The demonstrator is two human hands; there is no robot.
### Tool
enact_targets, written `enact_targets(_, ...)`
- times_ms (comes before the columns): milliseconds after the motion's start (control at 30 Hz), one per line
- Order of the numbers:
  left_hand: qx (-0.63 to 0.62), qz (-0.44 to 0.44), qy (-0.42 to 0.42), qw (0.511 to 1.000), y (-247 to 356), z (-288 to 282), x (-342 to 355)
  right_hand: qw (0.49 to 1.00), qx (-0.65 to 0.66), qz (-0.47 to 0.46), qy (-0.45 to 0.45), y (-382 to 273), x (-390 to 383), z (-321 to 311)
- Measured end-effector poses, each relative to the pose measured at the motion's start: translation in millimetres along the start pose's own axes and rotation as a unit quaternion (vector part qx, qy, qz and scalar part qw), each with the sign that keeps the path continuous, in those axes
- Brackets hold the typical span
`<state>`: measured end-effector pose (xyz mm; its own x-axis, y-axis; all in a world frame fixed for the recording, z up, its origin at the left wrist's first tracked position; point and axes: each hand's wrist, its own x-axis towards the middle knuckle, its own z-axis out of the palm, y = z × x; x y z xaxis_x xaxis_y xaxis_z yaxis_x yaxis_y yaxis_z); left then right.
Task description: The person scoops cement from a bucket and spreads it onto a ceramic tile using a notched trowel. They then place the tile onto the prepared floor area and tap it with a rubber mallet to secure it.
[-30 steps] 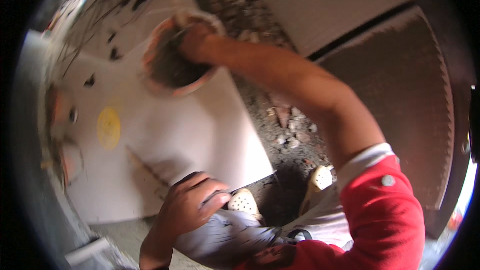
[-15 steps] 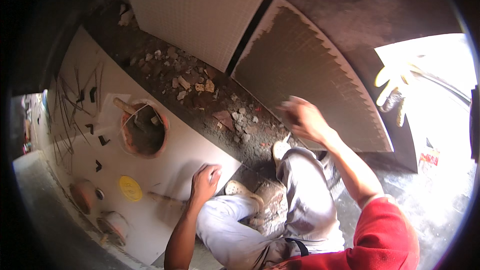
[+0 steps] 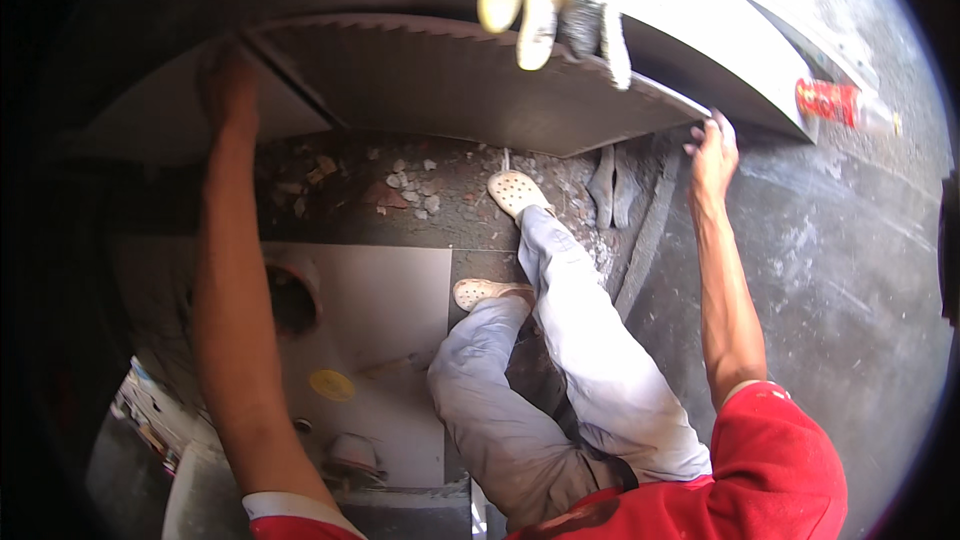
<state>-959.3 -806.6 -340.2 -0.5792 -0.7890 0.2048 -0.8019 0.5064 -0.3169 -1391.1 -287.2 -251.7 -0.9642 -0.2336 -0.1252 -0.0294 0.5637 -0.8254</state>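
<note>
A large tile point(image 3: 420, 80), its upturned face coated with grey ridged mortar, leans across the far side. At its right corner my right hand point(image 3: 713, 155) is closed on the edge. My left hand point(image 3: 228, 90) reaches to the tile's left edge, by the dark gap beside a second pale tile point(image 3: 150, 125); its fingers are dim and blurred, so their grip cannot be made out.
Rubble point(image 3: 410, 185) lies between the tiles and my feet. On a pale board point(image 3: 390, 330) at left stand a bucket point(image 3: 295, 300) and a yellow disc point(image 3: 332, 385). Gloves point(image 3: 540, 20) hang over the far ledge, and a red-labelled bottle point(image 3: 845, 105) lies at right.
Both hands have moved outward and away from me to opposite ends of the mortared tile. My right hand has taken its corner. The view has turned to the right.
</note>
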Motion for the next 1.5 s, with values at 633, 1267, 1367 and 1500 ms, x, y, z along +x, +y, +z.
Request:
enact_targets(633,-0.187,-0.088,-0.060,0.977,-73,40,30,0.994,-0.032,-0.032,-0.099,-4,20,-12)
enact_targets(1267,-0.616,-0.520,-0.083,0.586,55,-181,-88,0.943,-0.039,-0.048,-0.328,-9,-52,-84)
enact_targets(1367,-0.605,-0.511,-0.098,0.603,30,-182,-84,0.949,0.039,0.158,-0.268,-11,-91,-88)
enact_targets(1500,-0.574,-0.521,-0.141,0.616,14,-169,-94,0.890,0.181,0.369,-0.194,-18,-109,-86)
